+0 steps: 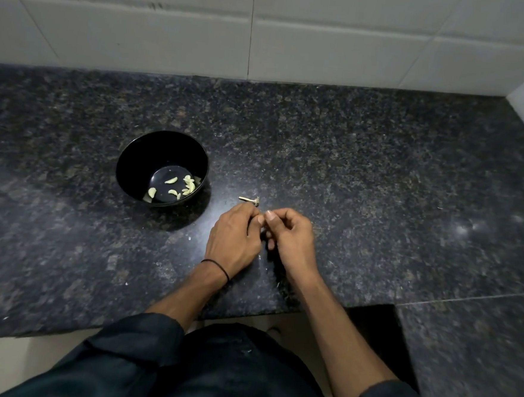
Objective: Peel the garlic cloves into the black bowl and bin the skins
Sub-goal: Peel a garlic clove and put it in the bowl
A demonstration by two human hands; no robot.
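The black bowl (140, 152) stands on the dark granite counter, left of my hands, with several pale peeled garlic cloves (171, 180) at its bottom. My left hand (233, 236) and my right hand (289, 234) meet fingertip to fingertip just right of the bowl, low over the counter. Both have curled fingers pinching something small between them; it is almost wholly hidden, so I cannot tell whether it is a clove or skin. Just beyond my fingertips lies a bare garlic stem with its root end (249, 200).
The granite counter (380, 175) runs to a white tiled wall at the back and a white corner at the far right. Small skin flecks (189, 238) lie near my left wrist. The counter's front edge has a notch below my right forearm.
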